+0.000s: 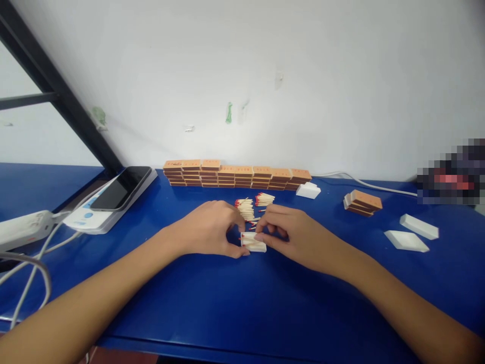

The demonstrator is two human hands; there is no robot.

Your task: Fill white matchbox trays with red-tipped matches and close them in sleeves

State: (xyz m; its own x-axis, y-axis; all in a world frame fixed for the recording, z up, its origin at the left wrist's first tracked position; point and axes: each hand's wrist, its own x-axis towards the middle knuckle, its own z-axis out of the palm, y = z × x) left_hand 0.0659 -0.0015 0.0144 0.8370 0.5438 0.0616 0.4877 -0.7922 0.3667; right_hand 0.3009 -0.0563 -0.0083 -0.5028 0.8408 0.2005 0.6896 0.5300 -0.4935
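A small white matchbox tray (258,246) lies on the blue table with a few matches inside, red heads toward the left. My left hand (212,228) grips the tray's left end between thumb and fingers. Above the tray, the fingertips of my right hand (290,230) are pinched together on the end of a match; the fingers partly cover it. Just beyond my hands lie a larger pile of red-headed matches (246,210) and a smaller bunch (265,199), with a few loose ones beside them.
Stacked orange-brown matchboxes (235,177) line the wall, with white trays (308,190) at their right end. Farther right are a short matchbox stack (364,202) and two white trays (419,226). On the left are a phone (122,188) on a white box, a power strip (26,228) and cables.
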